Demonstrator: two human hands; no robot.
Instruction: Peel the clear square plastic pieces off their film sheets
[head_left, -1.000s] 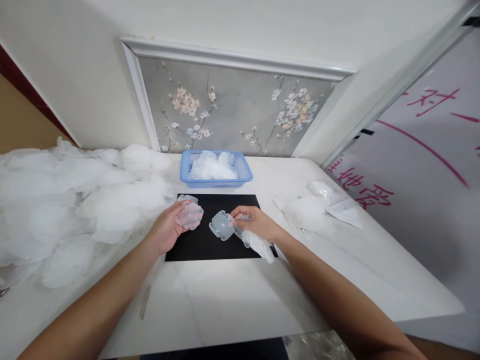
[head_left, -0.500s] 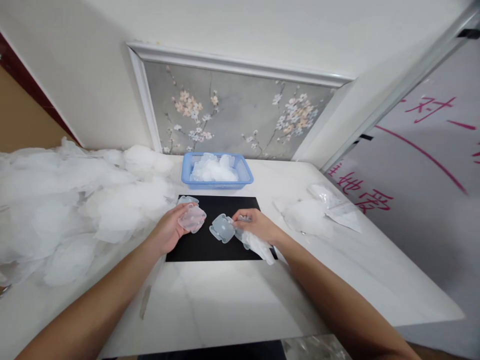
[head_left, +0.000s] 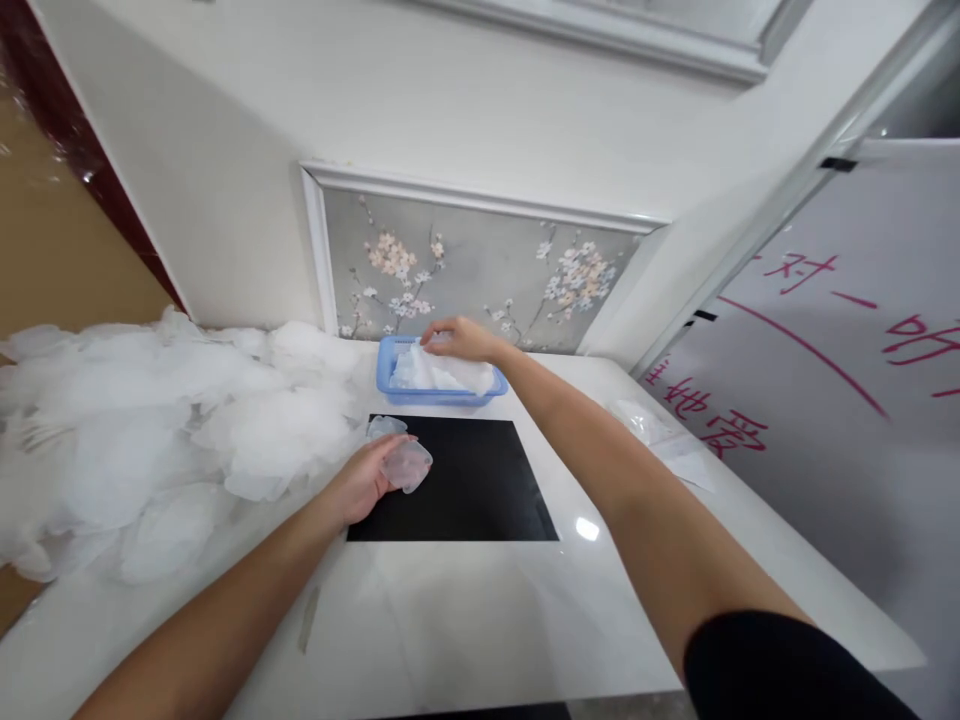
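A: What does the left hand (head_left: 367, 482) have?

B: It grips a frosted, rounded, thin plastic-looking piece (head_left: 407, 467) between thumb and fingers, above the black rectangular mat (head_left: 480, 490).

A: How would that handle?

B: Very light, I'd judge, springy rather than stiff, and perhaps slippery. A pinch at the edge should do; a hard squeeze could bend it.

A: And the right hand (head_left: 463, 340)?

B: Its fingers curl over the blue shallow plastic basket (head_left: 439, 398), right above the white, limp-looking pieces (head_left: 427, 372) in there. Whether it grasps any, I can't tell. Those look soft and apt to cling together, so lifting by a loose corner seems best.

A: Anything in the way?

B: The basket's rim surrounds the pieces under the right hand, and the wall (head_left: 480, 150) rises just beyond. Left of the left hand, a big heap of translucent white pieces (head_left: 262, 430) crowds the white marbled desk (head_left: 420, 610). A clear crinkled plastic bag (head_left: 637, 420) lies beyond the right forearm, partly hidden by it.
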